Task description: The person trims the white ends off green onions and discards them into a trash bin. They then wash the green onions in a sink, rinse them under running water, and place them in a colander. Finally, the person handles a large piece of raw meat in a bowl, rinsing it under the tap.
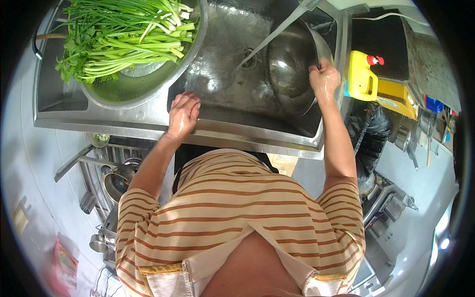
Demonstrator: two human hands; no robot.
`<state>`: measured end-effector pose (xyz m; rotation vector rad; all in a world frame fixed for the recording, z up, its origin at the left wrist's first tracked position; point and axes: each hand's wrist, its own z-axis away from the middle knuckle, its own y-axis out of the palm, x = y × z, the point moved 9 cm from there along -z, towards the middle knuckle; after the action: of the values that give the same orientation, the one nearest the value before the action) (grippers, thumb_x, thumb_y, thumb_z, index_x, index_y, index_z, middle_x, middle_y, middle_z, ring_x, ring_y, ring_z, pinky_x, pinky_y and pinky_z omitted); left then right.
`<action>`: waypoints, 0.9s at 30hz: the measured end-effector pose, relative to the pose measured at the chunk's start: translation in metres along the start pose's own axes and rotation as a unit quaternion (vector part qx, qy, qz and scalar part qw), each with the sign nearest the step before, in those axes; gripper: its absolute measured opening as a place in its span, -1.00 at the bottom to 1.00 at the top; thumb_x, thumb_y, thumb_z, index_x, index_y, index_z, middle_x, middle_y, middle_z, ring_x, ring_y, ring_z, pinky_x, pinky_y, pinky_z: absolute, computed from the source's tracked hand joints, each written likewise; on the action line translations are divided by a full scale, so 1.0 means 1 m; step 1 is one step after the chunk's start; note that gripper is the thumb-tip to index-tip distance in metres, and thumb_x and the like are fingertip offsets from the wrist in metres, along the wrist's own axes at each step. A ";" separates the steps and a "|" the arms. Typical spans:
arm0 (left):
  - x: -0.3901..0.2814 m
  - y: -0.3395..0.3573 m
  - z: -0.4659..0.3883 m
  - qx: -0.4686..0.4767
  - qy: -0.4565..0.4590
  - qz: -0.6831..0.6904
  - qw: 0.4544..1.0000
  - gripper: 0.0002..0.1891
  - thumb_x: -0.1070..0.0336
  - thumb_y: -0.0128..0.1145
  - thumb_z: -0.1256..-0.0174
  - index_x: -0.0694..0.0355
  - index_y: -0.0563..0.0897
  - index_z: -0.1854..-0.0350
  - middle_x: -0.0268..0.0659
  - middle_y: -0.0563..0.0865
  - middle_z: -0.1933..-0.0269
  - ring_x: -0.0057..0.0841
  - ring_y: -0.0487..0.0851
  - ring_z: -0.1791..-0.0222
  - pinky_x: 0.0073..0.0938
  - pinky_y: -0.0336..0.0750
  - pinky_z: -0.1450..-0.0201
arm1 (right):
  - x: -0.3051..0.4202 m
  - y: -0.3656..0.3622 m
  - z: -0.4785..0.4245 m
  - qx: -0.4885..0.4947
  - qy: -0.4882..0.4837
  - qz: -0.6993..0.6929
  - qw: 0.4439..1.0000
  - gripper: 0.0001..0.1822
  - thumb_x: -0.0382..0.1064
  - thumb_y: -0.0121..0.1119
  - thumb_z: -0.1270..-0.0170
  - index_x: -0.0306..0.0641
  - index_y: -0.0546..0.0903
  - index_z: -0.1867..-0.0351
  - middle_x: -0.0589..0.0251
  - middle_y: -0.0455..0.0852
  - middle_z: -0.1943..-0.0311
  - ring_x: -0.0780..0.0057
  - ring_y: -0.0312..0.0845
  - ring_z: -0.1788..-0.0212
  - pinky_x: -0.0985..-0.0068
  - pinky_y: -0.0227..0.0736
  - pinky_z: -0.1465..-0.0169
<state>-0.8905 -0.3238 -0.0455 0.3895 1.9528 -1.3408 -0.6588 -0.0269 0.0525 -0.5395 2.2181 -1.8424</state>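
Note:
My right hand (324, 80) is wet and grips the rim of a metal basin (293, 67) at the right of the stainless-steel sink (230, 128). My left hand (184, 111), also wet, lies with bent fingers on the sink's divider near the front edge; whether it grips the edge cannot be told. Beyond it, at the upper left, a large metal bowl (148, 98) holds celery (137, 55) and green onions (122, 18). A faucet spout (276, 35) reaches over the sink, pointing towards the drain (248, 61).
A yellow jug (358, 80) with a red cap stands right of the sink, beside a yellow box (399, 98) and a black plastic bag (371, 130). Under the counter at the left, a metal rack (91, 178) holds pans (115, 185).

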 end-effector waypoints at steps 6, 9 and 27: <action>-0.001 -0.002 0.001 0.000 -0.004 0.007 1.000 -0.87 0.47 0.15 -0.08 0.30 0.64 0.29 -0.16 0.64 0.17 -0.19 0.54 0.02 -0.29 0.42 -0.06 | 0.068 -0.053 0.009 -0.085 -0.215 -0.018 0.973 -0.91 -0.31 0.17 0.17 -0.14 0.49 0.57 0.17 0.57 0.59 0.06 0.52 0.56 0.21 0.38 0.50; -0.001 -0.002 0.000 0.005 -0.009 0.017 1.000 -0.86 0.49 0.14 -0.08 0.30 0.64 0.28 -0.15 0.64 0.15 -0.18 0.54 0.00 -0.29 0.42 -0.08 | 0.097 -0.050 0.012 -0.064 -0.257 -0.027 0.964 -0.91 -0.35 0.14 0.19 -0.15 0.50 0.55 0.15 0.59 0.57 0.07 0.53 0.55 0.21 0.39 0.53; -0.002 -0.008 -0.003 -0.024 -0.017 0.058 0.998 -0.90 0.47 0.14 -0.07 0.32 0.64 0.35 -0.15 0.66 0.24 -0.19 0.56 0.12 -0.33 0.43 0.01 | 0.121 0.004 -0.010 0.119 -0.072 -0.221 0.965 -0.93 -0.38 0.13 0.21 -0.29 0.49 0.66 0.17 0.55 0.69 0.28 0.49 0.60 0.33 0.24 0.54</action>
<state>-0.8948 -0.3240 -0.0380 0.4481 1.9010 -1.2163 -0.7730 -0.0660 0.0596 -1.1502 1.8520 -2.1555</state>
